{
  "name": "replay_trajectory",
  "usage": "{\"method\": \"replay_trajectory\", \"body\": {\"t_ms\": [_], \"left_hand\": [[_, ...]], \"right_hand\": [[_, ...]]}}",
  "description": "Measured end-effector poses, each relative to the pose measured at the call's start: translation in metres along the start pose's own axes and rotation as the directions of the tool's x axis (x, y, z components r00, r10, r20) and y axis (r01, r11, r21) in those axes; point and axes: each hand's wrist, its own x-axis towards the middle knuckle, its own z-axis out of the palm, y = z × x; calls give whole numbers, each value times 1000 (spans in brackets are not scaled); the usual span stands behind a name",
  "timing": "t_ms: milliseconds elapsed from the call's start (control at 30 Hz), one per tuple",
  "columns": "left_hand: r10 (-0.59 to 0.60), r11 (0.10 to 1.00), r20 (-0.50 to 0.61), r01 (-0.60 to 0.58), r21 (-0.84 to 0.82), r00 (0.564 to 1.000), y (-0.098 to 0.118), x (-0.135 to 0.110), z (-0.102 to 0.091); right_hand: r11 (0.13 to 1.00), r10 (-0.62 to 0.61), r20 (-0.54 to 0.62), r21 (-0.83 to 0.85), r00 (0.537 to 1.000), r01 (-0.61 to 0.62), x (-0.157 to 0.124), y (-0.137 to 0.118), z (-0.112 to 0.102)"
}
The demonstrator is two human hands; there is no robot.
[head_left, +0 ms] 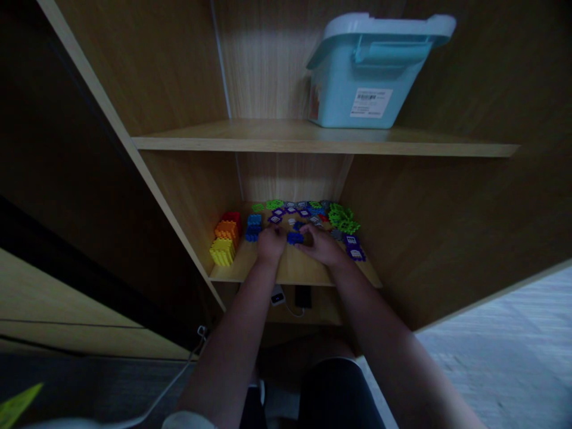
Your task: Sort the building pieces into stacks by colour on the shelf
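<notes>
My left hand (271,241) is curled closed on the middle shelf, beside the left end of a short stack of blue toy building pieces (295,238). Whatever its fingers hold is hidden. From the other side, the thumb and fingers of my right hand (320,243) curve round the right end of that blue stack. Left of my left hand stand more stacked blue pieces (254,227). Behind both hands lie loose purple-framed pieces (275,219), with grey, blue and red ones among them.
Yellow (222,252), orange (227,230) and red stacks (232,219) line the left side. A green pile (343,218) and purple window pieces (356,252) lie at right. Overhead, a shelf (268,144) carries a light-blue bin (375,77). A cabled device (277,295) sits below.
</notes>
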Motion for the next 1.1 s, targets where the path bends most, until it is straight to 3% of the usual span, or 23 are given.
{"method": "replay_trajectory", "body": {"t_ms": [267, 500, 1100], "left_hand": [[-1, 999, -56, -1, -41, 998, -5, 2, 3], [-13, 1000, -63, 11, -25, 998, -3, 1, 1], [-5, 999, -32, 6, 49, 999, -1, -1, 1]], "right_hand": [[990, -29, 71, 137, 997, 19, 2, -3, 0], [957, -1, -28, 290, 1000, 9, 3, 4, 5], [979, -6, 27, 202, 1000, 0, 3, 10, 6]]}}
